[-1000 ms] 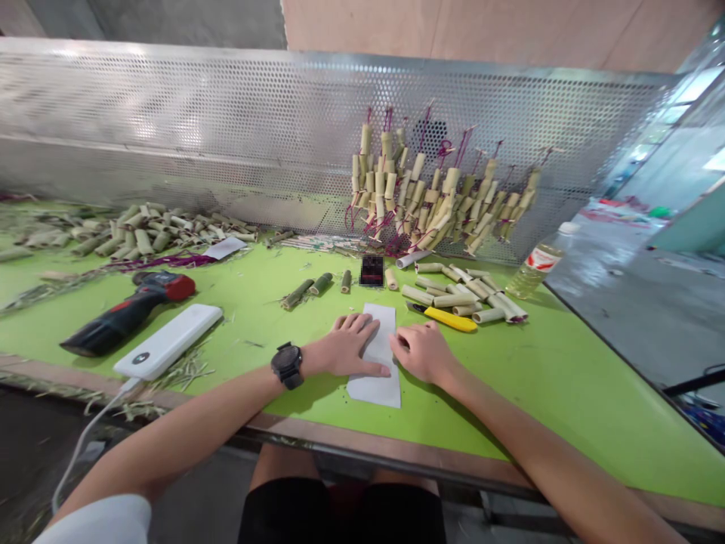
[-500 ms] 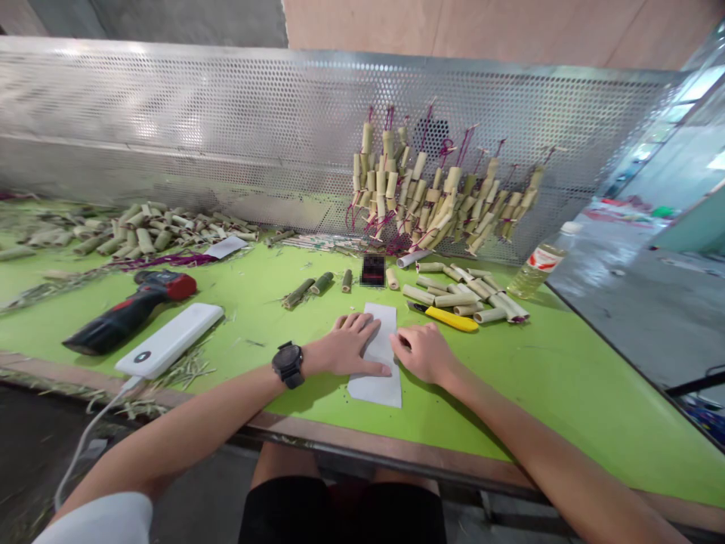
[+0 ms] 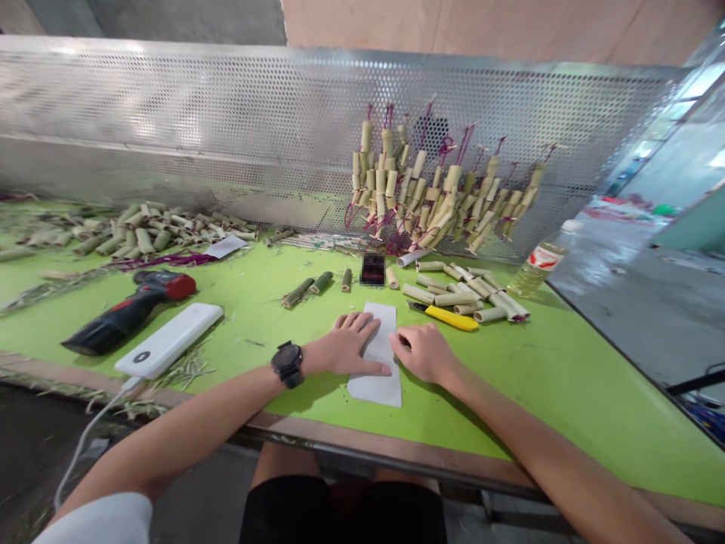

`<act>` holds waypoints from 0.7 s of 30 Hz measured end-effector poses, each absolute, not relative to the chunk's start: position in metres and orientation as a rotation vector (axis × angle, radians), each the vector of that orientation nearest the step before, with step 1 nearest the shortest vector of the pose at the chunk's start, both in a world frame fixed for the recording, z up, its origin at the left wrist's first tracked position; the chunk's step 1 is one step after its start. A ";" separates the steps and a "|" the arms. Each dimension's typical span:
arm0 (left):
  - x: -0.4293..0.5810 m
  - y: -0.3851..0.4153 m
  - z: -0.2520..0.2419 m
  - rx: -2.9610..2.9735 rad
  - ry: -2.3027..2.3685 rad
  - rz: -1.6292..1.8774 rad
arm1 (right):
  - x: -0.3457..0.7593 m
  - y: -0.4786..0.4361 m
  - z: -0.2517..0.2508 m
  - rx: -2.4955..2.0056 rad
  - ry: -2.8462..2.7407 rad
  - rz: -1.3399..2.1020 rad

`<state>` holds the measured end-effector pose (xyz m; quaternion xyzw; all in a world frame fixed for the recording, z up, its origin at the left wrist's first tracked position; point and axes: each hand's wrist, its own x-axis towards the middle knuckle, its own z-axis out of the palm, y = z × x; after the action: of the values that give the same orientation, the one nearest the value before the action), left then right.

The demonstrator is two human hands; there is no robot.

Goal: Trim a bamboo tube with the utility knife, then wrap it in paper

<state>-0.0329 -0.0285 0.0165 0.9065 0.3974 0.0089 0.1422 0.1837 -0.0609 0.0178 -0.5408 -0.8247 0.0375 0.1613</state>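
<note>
Work surface: a green desk (image 3: 566,408) with a brown front edge, littered with plant scraps, worst to the left of the fingers. A white paper (image 3: 381,389) lies flat on it, partly under the left hand (image 3: 348,349). That hand's fingers are released, spread across the sheet. The right hand (image 3: 426,353) is at the sheet's right edge, fingers curled into a loose fist; its inside is mostly hidden, and contact with the paper cannot be confirmed.

Just beyond the right fingers lies a yellow cutter (image 3: 451,318), blade end toward the paper, with loose bamboo pieces (image 3: 450,300) behind it. A clear bottle (image 3: 538,266) of yellowish liquid stands farther off, to the right of the fingers.

Well left of the left fingers: a white power bank (image 3: 170,341) with a cable (image 3: 84,446) running over the edge, a black and red power tool (image 3: 133,311), and, farther back, a bamboo heap (image 3: 139,230).

Room: a perforated metal screen (image 3: 198,113) borders the desk beyond both hands; strung bamboo bundles (image 3: 433,196) on purple cord stand against it. Behind rise a grey wall (image 3: 192,19) and a pinkish panel (image 3: 487,26). A grey floor (image 3: 640,287) shows beyond the right side.
</note>
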 end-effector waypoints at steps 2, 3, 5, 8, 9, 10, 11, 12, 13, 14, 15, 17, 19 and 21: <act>-0.033 -0.028 0.016 2.619 1.148 0.021 | 0.184 -0.061 0.019 -1.545 -2.361 0.102; -0.033 -0.028 0.016 2.621 1.148 0.018 | 0.184 -0.061 0.019 -1.544 -2.365 0.098; -0.033 -0.028 0.015 2.622 1.148 0.015 | 0.184 -0.061 0.019 -1.541 -2.368 0.088; -0.034 -0.028 0.015 2.619 1.142 0.020 | 0.184 -0.061 0.019 -1.533 -2.364 0.087; -0.034 -0.028 0.015 2.619 1.140 0.026 | 0.184 -0.061 0.019 -1.530 -2.363 0.085; -0.034 -0.028 0.015 2.620 1.139 0.033 | 0.184 -0.061 0.019 -1.527 -2.364 0.081; -0.034 -0.028 0.015 2.622 1.138 0.041 | 0.184 -0.062 0.019 -1.528 -2.366 0.077; -0.034 -0.027 0.014 2.625 1.138 0.050 | 0.184 -0.062 0.020 -1.530 -2.370 0.072; -0.034 -0.027 0.014 2.628 1.138 0.057 | 0.184 -0.062 0.020 -1.533 -2.373 0.066; -0.034 -0.027 0.013 2.630 1.139 0.061 | 0.184 -0.062 0.020 -1.537 -2.376 0.060; -0.034 -0.027 0.012 2.632 1.139 0.062 | 0.184 -0.062 0.019 -1.541 -2.378 0.058; -0.035 -0.026 0.011 2.634 1.141 0.059 | 0.184 -0.062 0.019 -1.541 -2.377 0.061; -0.035 -0.026 0.010 2.635 1.142 0.056 | 0.184 -0.062 0.019 -1.539 -2.374 0.074; -0.035 -0.026 0.010 2.636 1.143 0.054 | 0.184 -0.062 0.019 -1.538 -2.371 0.088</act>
<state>-0.0346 -0.0255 0.0098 0.9092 0.3940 0.0188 0.1334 0.1839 -0.0616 0.0191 -0.5373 -0.8283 0.0307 0.1562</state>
